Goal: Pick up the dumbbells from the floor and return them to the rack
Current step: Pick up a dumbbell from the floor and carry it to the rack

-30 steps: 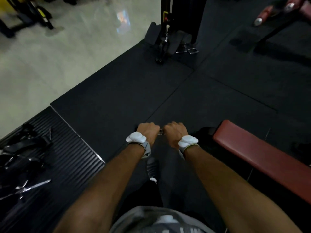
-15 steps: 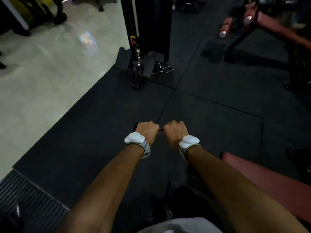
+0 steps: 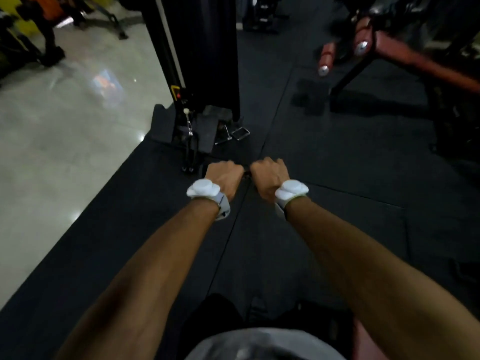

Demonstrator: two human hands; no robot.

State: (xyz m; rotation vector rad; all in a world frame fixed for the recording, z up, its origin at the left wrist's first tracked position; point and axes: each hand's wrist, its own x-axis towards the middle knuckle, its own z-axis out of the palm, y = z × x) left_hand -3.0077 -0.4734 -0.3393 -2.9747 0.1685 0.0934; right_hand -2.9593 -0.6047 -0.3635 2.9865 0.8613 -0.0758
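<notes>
Gripping a dark bar (image 3: 246, 174) at frame centre: left hand (image 3: 224, 178) and right hand (image 3: 268, 176) both fisted, knuckles up, nearly touching, only a short piece of metal showing between them. Rest of the object hidden below the fists; cannot tell that it is a dumbbell. White wrist devices (image 3: 204, 188) on both forearms. Black rubber mat (image 3: 324, 203) underneath. Cable machine (image 3: 192, 61) upper centre, pale tile floor (image 3: 65, 139) left, red padded bench (image 3: 415, 58) upper right. Rack not identifiable.
</notes>
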